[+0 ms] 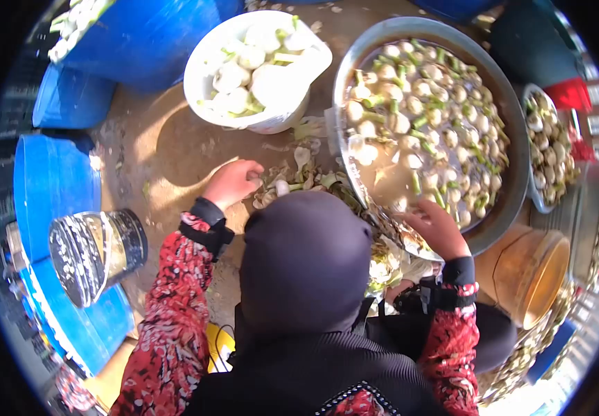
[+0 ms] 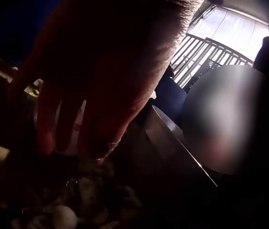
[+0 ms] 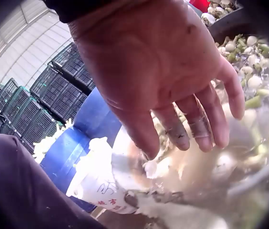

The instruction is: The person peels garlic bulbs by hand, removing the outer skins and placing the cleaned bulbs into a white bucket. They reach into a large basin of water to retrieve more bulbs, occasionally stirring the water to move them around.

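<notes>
1. Right hand (image 3: pixel 163 62): your fingers (image 3: pixel 206 126) are spread and only slightly bent, palm down over the water at the near edge of the basin (image 1: pixel 514 149). They hold nothing. You cannot tell whether the tips touch the surface.
2. Left hand (image 1: pixel 233 182): your fingers (image 2: pixel 48 129) hang nearly straight, tips down on the trimmings (image 1: pixel 299 177). No grip shows, though the wrist view is too dark to rule out a small scrap.
3. Step in hand (judgement): you are between pieces. One hand is at the basin and the other is in the scraps, with neither carrying a bulb.
4. Next move (judgement): the bulbs (image 1: pixel 445 104) float crowded toward the far and right side of the basin, and the water under your right hand is nearly bare. Reach farther in, then curl the fingers round a single bulb, keeping clear of the loose green stalks.
5. Surroundings: the trimmings lie on the ground (image 1: pixel 168 145), just left of the basin. The white bucket (image 1: pixel 192 80), heaped with bulbs, stands far left of the basin. Blue barrels (image 1: pixel 154 35) line the left side.
</notes>
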Tool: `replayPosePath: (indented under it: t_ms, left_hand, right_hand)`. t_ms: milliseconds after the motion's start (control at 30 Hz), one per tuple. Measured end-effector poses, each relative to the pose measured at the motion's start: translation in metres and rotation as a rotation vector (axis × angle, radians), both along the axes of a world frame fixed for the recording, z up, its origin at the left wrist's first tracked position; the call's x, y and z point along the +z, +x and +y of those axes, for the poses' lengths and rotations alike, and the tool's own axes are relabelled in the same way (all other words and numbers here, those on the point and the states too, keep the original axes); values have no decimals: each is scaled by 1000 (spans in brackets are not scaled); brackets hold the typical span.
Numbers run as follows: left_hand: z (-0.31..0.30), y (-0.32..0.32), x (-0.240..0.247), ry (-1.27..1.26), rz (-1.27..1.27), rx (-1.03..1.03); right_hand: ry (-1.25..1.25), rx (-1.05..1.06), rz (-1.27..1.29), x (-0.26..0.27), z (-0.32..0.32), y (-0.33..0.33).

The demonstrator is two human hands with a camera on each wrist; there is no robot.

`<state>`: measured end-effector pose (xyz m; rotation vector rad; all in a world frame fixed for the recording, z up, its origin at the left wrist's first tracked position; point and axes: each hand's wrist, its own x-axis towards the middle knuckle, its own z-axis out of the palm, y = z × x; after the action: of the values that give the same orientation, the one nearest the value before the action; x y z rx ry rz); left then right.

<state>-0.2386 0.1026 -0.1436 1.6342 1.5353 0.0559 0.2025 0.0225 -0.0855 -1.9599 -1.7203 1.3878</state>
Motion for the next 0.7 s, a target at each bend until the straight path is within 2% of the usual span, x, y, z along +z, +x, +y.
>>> replayPosePath:
  t_ms: [33, 67, 133, 167, 233, 267, 367, 500, 567, 633, 700]
  left_hand:
    - [-3, 5, -10, -140, -27, 162]
    - [-7, 3, -23, -161, -35, 196]
    - [-13, -1, -48, 276, 82, 130]
    - [-17, -2, -56, 258, 82, 154]
    - [-25, 0, -62, 651, 314, 57]
    - [-29, 1, -63, 517, 243, 91]
    - [-45, 18, -80, 343, 274, 95]
    - [-53, 50, -105, 619, 318, -107]
    - [-53, 51, -144, 643, 350, -157]
    - [-48, 55, -127, 622, 326, -190]
    - [-47, 51, -111, 565, 282, -176]
  right_hand:
    - [-1, 0, -12, -2, -2, 8]
    - [-67, -55, -41, -5, -6, 16]
    - [-183, -133, -67, -9, -7, 30]
    - [-209, -138, -66, -16, -9, 39]
    - [-222, -86, -128, -5, 0, 31]
    - [-232, -74, -137, 0, 5, 26]
    - [-254, -62, -138, -3, 15, 19]
    - [-169, 57, -159, -8, 22, 2]
    - [-102, 78, -115, -13, 19, 1]
    - [-143, 45, -153, 4, 25, -8]
    - [-62, 12, -146, 0, 23, 2]
